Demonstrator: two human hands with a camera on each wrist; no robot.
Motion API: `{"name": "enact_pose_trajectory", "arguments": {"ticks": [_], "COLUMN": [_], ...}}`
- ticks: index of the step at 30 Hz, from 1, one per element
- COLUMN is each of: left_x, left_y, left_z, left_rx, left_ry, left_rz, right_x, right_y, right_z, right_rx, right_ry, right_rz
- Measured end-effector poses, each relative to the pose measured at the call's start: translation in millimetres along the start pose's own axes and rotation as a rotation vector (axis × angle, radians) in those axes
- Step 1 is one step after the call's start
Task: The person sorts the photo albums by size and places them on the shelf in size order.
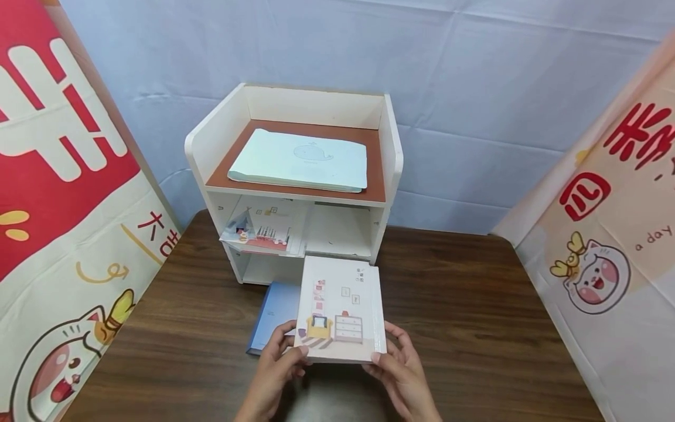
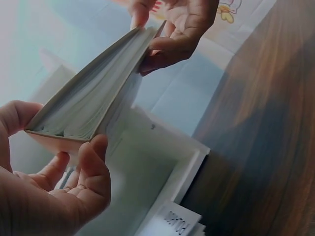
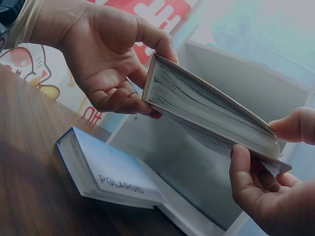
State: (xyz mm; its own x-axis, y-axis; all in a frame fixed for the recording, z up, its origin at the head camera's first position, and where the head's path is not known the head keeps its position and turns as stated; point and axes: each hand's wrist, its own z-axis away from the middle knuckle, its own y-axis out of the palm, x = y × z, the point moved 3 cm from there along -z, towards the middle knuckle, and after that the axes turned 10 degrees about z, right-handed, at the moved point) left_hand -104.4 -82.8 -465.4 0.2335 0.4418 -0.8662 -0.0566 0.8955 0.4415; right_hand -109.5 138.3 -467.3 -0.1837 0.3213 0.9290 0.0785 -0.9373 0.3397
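Both hands hold a white photo album (image 1: 337, 305) over the table, in front of the small shelf; its cover shows a yellow armchair and a chest of drawers. My left hand (image 1: 276, 363) grips the near left corner, thumb on the cover and fingers beneath. At the near right corner my right hand (image 1: 398, 372) pinches it the same way. Page edges of the album (image 3: 206, 118) fan slightly between the covers in the right wrist view. Partly hidden beneath it, a blue album (image 1: 274, 313) lies on the table, with lettering on its cover (image 3: 113, 167).
A white shelf unit (image 1: 392, 135) stands at the table's back. On its brown top lies a pale blue whale-print book (image 1: 311, 161). Illustrated albums (image 1: 263, 225) lie in the middle compartment's left side, jutting slightly forward. Printed cloths hang at both sides of the wooden table (image 1: 464, 316).
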Motion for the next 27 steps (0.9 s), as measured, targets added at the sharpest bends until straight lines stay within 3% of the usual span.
{"name": "enact_pose_trajectory", "arguments": {"ticks": [19, 27], "left_x": [-26.1, -35.7], "left_y": [0.2, 7.3], "left_z": [-1.9, -9.9], "left_rx": [0.043, -0.017], "left_ry": [0.181, 0.279], "left_rz": [0.112, 0.179], "right_x": [26.4, 33.8], "right_y": [24.4, 33.0], "right_z": [-18.8, -28.8], "right_rx": [0.038, -0.019], "right_ry": [-0.081, -0.072], "right_rz": [-0.014, -0.087]}}
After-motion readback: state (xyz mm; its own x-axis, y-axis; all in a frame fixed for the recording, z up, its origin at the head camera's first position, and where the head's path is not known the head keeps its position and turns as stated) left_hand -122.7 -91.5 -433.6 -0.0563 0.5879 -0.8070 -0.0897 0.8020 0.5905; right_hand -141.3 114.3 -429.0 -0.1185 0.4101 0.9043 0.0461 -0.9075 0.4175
